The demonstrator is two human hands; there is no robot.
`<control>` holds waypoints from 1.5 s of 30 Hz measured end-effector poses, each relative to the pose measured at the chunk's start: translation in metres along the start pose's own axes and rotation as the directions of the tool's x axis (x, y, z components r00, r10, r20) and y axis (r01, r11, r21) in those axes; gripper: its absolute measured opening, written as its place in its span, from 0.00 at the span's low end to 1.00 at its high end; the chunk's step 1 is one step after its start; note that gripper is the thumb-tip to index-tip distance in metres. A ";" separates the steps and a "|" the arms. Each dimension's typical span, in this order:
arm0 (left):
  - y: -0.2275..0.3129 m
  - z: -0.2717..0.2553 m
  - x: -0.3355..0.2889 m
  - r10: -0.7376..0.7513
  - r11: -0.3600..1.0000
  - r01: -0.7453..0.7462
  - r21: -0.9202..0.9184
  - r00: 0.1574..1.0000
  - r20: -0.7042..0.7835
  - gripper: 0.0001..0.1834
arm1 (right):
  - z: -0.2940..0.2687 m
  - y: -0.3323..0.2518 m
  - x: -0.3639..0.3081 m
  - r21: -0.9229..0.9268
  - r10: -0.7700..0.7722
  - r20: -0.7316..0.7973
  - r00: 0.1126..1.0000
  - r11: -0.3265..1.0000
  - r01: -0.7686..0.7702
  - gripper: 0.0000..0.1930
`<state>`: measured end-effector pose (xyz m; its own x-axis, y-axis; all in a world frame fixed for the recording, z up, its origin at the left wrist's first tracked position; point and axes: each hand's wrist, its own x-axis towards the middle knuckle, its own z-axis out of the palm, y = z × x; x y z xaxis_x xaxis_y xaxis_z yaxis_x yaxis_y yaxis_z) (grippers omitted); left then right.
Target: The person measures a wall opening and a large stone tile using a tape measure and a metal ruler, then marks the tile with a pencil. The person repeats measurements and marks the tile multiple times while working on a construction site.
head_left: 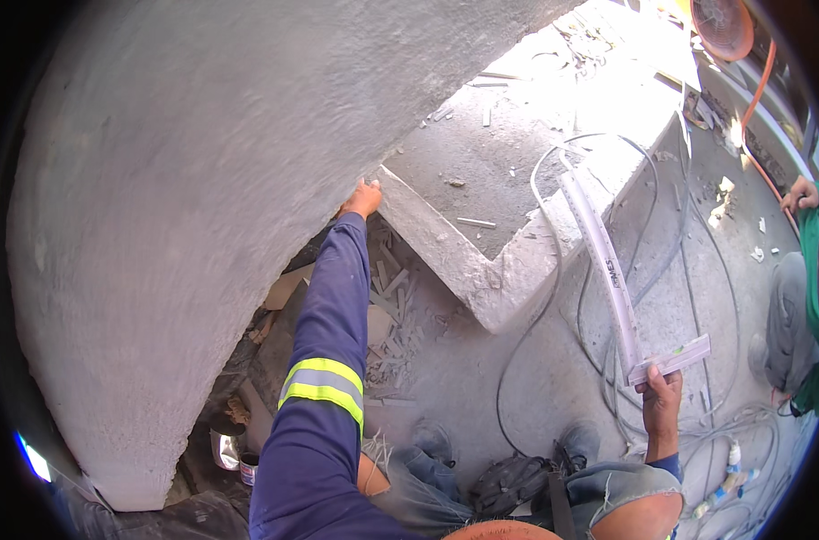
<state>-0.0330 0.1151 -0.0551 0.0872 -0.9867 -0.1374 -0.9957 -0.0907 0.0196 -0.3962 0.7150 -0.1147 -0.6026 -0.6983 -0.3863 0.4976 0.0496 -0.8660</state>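
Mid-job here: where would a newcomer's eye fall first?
Probably on the large grey wall filling the left side, with the left hand at its edge beside the concrete curb. Next, the pale L-shaped square right of centre, held near its corner by the right hand. The yellow-and-silver reflective band on the navy left sleeve also stands out, left of centre.

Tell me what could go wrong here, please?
The looped cables on the floor near the shoes could trip someone. The long L-shaped ruler is held near its corner by the right hand, so its far end might swing. The left hand, close to the rough ledge, could get scraped.
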 end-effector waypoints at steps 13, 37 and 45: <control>-0.012 0.008 0.017 0.060 0.995 -0.058 0.084 0.998 -0.022 0.39 | -0.003 0.008 0.009 -0.006 0.001 0.006 1.000 1.000 -0.001 0.21; -0.012 0.002 -0.057 0.316 0.916 -0.362 -0.172 0.917 -0.244 0.32 | 0.025 -0.006 0.021 -0.052 -0.020 0.111 0.994 0.998 0.026 0.19; 0.009 -0.046 -0.204 0.731 0.159 -0.006 -0.987 0.673 0.114 0.28 | 0.176 -0.048 0.083 -0.139 0.224 0.482 0.847 0.974 -0.178 0.20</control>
<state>-0.0582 0.3093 0.0187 -0.6723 -0.7153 -0.1906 -0.1272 -0.1421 0.9816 -0.3602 0.5294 -0.0496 -0.0984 -0.9247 -0.3678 0.5053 0.2720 -0.8189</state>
